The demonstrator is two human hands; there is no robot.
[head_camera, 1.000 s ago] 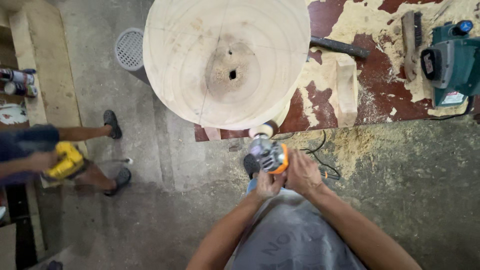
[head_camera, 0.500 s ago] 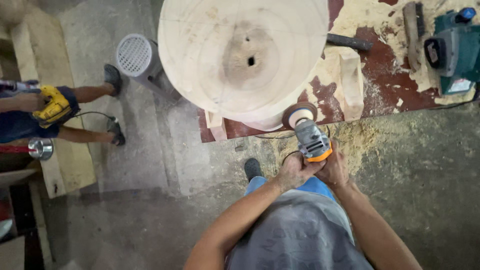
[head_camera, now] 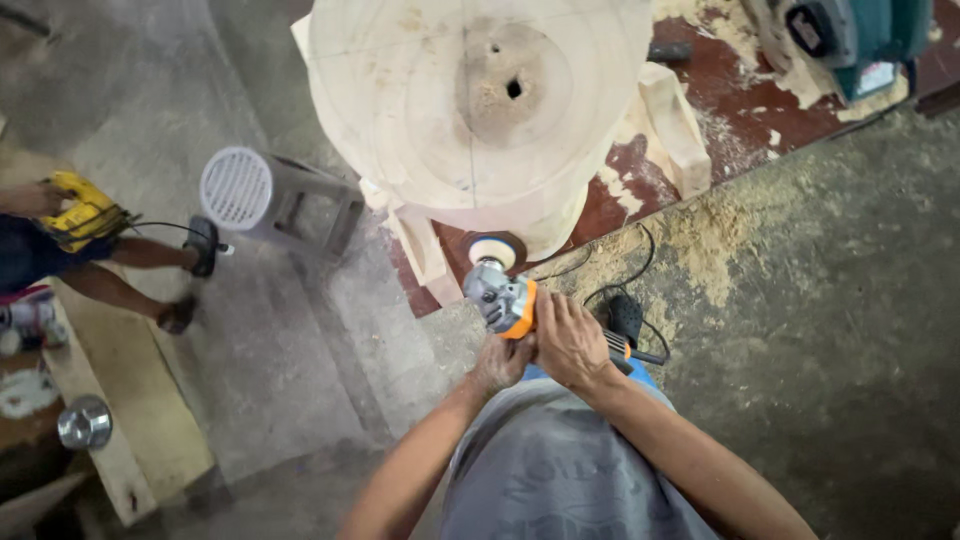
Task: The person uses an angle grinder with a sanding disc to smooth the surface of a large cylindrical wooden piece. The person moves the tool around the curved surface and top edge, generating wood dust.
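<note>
You are gripping an orange and grey grinder [head_camera: 505, 300] with both hands, low in front of your body. Your right hand [head_camera: 570, 343] is lying over the rear of the tool, fingers curled down around its body. Your left hand [head_camera: 503, 362] is closed underneath, just behind the orange band, holding the tool from below. The pale round sanding pad [head_camera: 493, 250] at the grinder's head is sitting right against the lower side of a big round block of pale wood [head_camera: 475, 110], though you cannot tell whether pad and wood are actually touching. The block is standing on a red, paint-worn board [head_camera: 720, 110] dusted with sawdust. A black cord [head_camera: 610, 275] is looping over the sawdust beside your right hand. To your left, well apart, another person's hand is holding a yellow power tool [head_camera: 85, 210], and a grey stool [head_camera: 270, 200] is lying tipped on the concrete floor [head_camera: 840, 300] between you. A green power tool [head_camera: 850, 40] is resting on the board's far right.
</note>
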